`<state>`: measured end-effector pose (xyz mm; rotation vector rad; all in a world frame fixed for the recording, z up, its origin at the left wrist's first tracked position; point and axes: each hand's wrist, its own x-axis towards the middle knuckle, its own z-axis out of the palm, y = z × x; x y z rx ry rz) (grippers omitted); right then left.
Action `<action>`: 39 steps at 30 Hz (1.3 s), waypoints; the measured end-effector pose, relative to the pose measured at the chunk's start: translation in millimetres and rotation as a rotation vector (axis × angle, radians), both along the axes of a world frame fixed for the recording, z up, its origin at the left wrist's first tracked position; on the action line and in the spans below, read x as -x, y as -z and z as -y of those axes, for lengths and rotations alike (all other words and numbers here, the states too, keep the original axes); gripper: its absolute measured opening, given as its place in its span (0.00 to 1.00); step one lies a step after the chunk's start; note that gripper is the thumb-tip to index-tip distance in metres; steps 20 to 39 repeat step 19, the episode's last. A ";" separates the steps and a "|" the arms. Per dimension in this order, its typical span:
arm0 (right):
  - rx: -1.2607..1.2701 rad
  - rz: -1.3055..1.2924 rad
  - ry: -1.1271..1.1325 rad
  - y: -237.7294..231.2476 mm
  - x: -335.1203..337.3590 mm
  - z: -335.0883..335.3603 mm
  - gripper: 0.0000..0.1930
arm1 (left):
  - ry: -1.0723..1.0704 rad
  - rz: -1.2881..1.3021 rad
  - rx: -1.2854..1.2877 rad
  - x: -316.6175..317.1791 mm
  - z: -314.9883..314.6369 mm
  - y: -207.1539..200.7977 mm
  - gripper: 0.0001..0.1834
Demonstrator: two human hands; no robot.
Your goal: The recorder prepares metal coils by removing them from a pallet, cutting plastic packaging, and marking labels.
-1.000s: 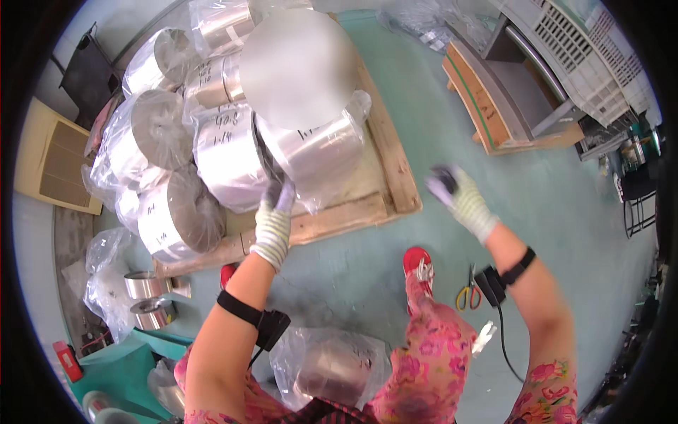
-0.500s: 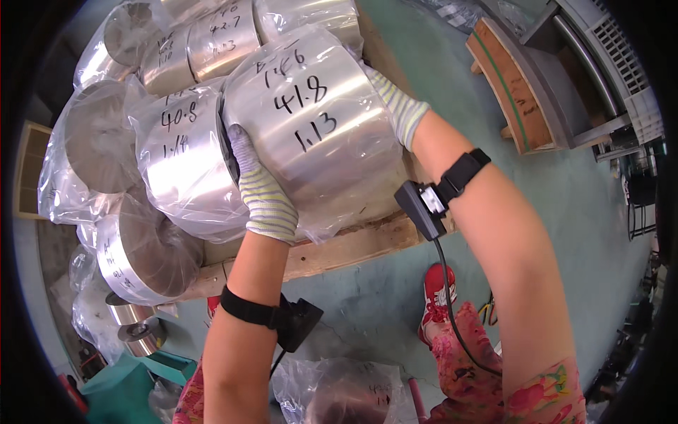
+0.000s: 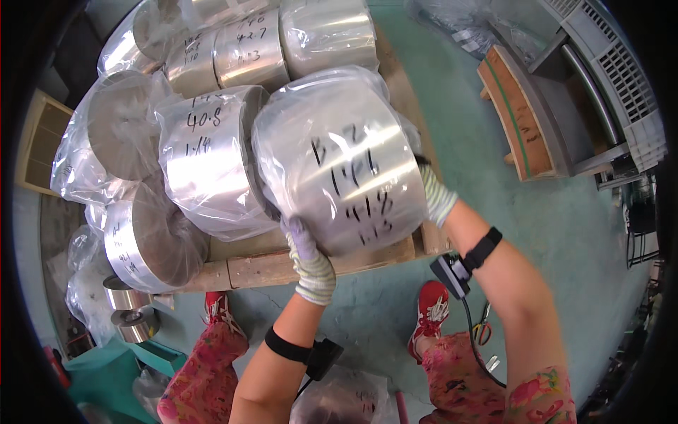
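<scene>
A big shiny metal roll (image 3: 339, 159) wrapped in clear plastic, with black handwriting on its side, is tilted at the front edge of a wooden pallet (image 3: 254, 268). My left hand (image 3: 309, 258), in a striped knit glove, presses against its lower left edge. My right hand (image 3: 434, 194), gloved the same way, grips its right side and is mostly hidden behind it. Both hands hold this roll between them.
Several more wrapped metal rolls (image 3: 205, 155) crowd the pallet to the left and behind. Smaller rolls (image 3: 134, 321) lie on the green floor at the lower left. A wooden frame (image 3: 519, 113) and grey crates (image 3: 614, 78) stand at the right. Scissors (image 3: 484, 328) lie by my foot.
The roll in my hands has tipped and turned, its writing now slanted. The view has shifted, bringing my legs and more of the pallet's front into sight.
</scene>
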<state>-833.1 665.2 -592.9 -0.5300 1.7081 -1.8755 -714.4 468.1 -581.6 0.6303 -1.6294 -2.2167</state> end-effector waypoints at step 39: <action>0.203 0.070 0.613 -13.2 -97.1 -6.3 0.07 | 0.024 0.011 0.319 -28.2 7.6 -42.2 0.32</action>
